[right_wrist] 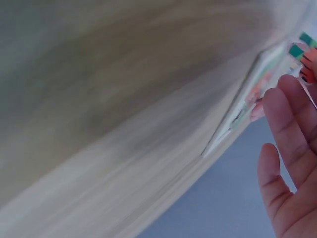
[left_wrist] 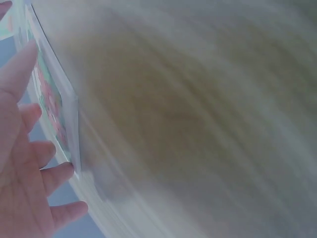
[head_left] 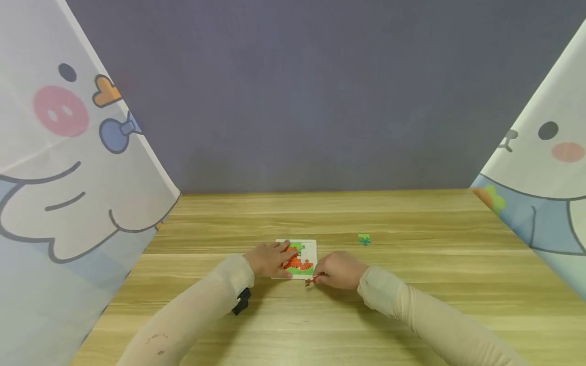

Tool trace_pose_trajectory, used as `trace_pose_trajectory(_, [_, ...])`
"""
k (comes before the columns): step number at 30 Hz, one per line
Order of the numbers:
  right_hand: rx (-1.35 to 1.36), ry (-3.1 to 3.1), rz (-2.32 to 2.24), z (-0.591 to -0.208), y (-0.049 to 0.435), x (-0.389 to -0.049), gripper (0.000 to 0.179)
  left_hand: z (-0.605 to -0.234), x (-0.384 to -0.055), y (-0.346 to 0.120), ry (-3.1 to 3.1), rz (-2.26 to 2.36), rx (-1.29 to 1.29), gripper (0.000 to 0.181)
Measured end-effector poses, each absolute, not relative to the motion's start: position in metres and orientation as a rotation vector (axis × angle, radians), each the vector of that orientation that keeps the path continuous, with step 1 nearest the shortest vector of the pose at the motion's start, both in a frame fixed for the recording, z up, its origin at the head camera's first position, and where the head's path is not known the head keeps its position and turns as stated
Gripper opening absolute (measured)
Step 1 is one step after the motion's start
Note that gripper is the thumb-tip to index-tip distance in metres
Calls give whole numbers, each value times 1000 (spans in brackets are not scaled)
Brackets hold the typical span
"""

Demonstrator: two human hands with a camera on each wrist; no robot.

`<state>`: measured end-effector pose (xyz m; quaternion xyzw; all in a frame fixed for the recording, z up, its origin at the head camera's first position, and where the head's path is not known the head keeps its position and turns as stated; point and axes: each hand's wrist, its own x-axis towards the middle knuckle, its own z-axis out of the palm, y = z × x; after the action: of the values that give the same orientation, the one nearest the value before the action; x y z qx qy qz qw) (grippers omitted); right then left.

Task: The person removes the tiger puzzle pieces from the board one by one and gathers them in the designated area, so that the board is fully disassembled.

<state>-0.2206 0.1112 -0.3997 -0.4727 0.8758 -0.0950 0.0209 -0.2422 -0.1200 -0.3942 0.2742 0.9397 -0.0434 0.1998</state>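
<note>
A small jigsaw puzzle (head_left: 311,250) in a white frame lies on the table, partly filled with orange and green pieces; some of its right side shows bare white. My left hand (head_left: 270,259) rests over its left part with fingers spread, hiding that side. In the left wrist view the fingers of the left hand (left_wrist: 25,178) reach along the frame. At the frame's lower right corner, my right hand (head_left: 341,270) pinches an orange puzzle piece (head_left: 311,280). The right wrist view shows black stripes and green tabs on that puzzle piece (right_wrist: 306,64).
A loose green puzzle piece (head_left: 364,239) lies on the wooden table (head_left: 412,223), beyond and right of the right hand. A grey wall (head_left: 293,101) rises behind the table. Cartoon-printed cloths hang at both sides. A black band (head_left: 241,301) sits at the left wrist.
</note>
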Motion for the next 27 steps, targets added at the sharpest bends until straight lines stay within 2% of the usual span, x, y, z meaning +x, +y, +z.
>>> trace_pose_trajectory(9, [-1102,2567,-924,-401,127,-224,9,-398,-247,-128,2627,27,777,68])
trace_pose_trajectory(18, [-956,2541,-1117,-405,155,-229,3,-401,-253,-128,2603,17,795,71])
trace_pose_trajectory(27, [-770,2460,-1281,-403,189,-233,14,-397,-258,-128,2546,47,749,76])
